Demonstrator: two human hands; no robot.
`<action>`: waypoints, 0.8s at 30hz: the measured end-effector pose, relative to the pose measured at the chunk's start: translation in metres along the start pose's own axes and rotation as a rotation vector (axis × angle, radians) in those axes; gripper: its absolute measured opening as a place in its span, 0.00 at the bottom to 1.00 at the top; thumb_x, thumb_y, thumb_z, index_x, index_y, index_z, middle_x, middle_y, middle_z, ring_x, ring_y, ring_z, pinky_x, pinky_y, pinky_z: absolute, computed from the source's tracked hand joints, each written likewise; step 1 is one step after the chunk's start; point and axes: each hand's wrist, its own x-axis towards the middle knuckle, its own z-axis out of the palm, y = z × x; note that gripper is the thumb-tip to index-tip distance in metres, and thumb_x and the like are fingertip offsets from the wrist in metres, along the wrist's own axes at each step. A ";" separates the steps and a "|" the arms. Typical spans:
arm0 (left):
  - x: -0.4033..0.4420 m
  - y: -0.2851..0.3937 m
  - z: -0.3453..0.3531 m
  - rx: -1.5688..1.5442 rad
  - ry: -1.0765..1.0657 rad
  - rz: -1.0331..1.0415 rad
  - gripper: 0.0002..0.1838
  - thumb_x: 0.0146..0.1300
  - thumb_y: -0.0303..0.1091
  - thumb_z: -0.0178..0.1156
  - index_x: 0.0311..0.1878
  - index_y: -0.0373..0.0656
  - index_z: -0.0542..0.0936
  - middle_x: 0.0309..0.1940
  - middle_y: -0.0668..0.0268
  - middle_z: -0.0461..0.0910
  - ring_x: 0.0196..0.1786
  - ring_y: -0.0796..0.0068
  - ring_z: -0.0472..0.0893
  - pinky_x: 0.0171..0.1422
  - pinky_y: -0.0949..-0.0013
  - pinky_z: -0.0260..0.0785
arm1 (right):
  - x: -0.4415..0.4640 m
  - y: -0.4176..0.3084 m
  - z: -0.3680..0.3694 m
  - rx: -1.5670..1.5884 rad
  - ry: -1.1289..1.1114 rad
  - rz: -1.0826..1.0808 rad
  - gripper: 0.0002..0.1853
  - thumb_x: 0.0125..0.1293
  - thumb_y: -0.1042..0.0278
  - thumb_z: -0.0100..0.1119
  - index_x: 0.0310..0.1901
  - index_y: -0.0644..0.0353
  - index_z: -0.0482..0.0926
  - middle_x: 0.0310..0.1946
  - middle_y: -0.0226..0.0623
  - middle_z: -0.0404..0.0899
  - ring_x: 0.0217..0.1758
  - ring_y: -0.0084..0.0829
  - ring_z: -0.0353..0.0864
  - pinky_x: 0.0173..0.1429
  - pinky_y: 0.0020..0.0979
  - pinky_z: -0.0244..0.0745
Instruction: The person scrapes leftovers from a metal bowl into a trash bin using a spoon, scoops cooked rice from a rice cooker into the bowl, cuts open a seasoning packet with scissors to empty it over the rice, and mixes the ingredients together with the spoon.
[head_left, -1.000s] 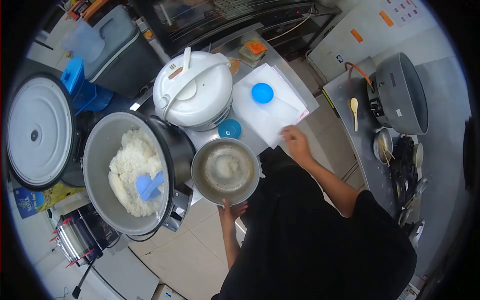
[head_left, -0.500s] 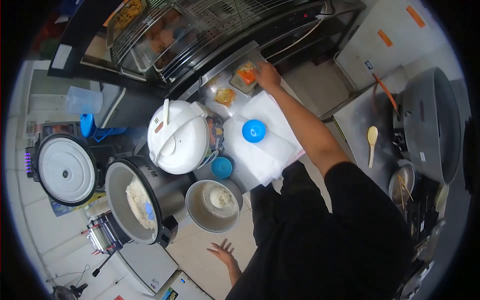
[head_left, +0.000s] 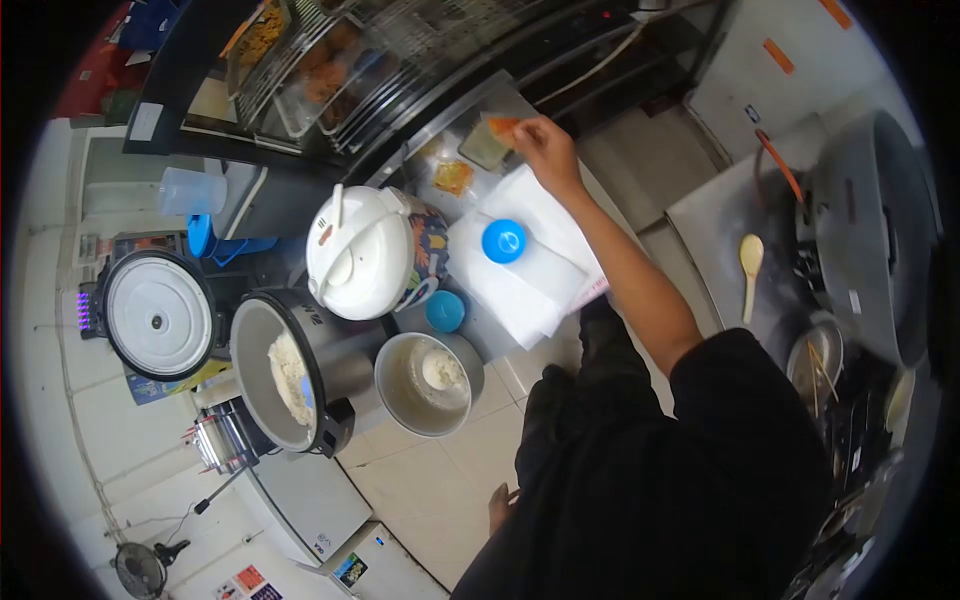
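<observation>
- Orange wrapper [head_left: 503, 130], above the clear pack [head_left: 484, 150] at the far end of the desk [head_left: 482, 331], is at the fingertips of the person's right hand [head_left: 548, 158].
- Right fingers: bent and closed together, apparently pinching the wrapper's edge; the exact contact is too small to be sure of.
- Half a second ago the wrapper lay flatter on the pack; now it looks tilted up, so the reach seems to have become a hold.
- Left hand [head_left: 500, 507]: a second ago it touched the pot [head_left: 398, 395]; now it hangs low beside the dark clothing, away from the pot. How its fingers stand cannot be told, and the work seems to rest with the right hand.
- Nearby, a yellow packet [head_left: 453, 177] lies beside the clear pack, and white paper [head_left: 530, 303] with a blue bowl [head_left: 503, 242] on it lies nearer the person.
</observation>
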 end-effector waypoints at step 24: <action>-0.163 -0.075 0.115 1.079 -1.232 1.499 0.11 0.64 0.25 0.60 0.48 0.36 0.85 0.33 0.59 0.80 0.34 0.73 0.79 0.40 0.69 0.72 | -0.792 -0.223 -0.170 -0.609 0.441 0.136 0.05 0.60 0.68 0.65 0.33 0.59 0.82 0.45 0.37 0.79 0.52 0.37 0.78 0.57 0.35 0.72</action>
